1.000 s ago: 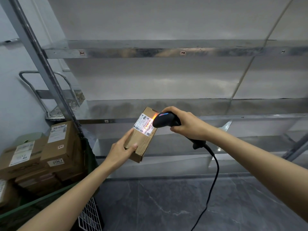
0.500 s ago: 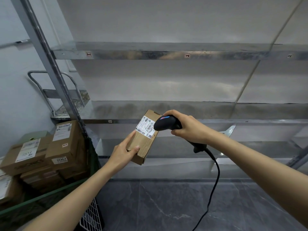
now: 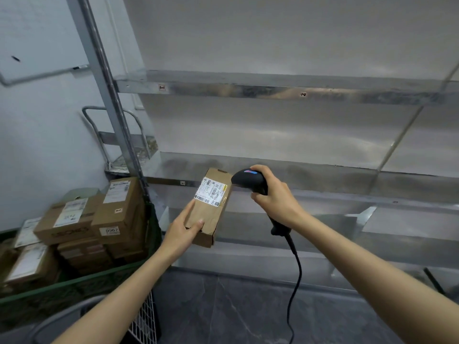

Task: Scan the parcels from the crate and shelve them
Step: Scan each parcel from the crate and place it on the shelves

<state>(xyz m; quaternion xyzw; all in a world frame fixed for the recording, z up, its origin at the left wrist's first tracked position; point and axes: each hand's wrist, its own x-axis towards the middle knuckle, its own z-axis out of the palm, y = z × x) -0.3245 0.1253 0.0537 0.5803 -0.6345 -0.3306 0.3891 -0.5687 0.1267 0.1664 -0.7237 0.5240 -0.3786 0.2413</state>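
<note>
Holding the parcel (image 3: 211,214) tilted before the shelf (image 3: 323,198), our left hand (image 3: 182,230) grips its lower end; our right hand (image 3: 275,198) clasps the scanner (image 3: 248,181) just beside its label (image 3: 210,192); the red beam of a second ago has gone out; we judge the scan done, shelving next; the crate (image 3: 74,281) holds more.

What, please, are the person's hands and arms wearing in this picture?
Nothing visible: the left hand and right hand are ungloved, with no rings or watch showing, and no sleeve appears before the picture's edge.
</note>
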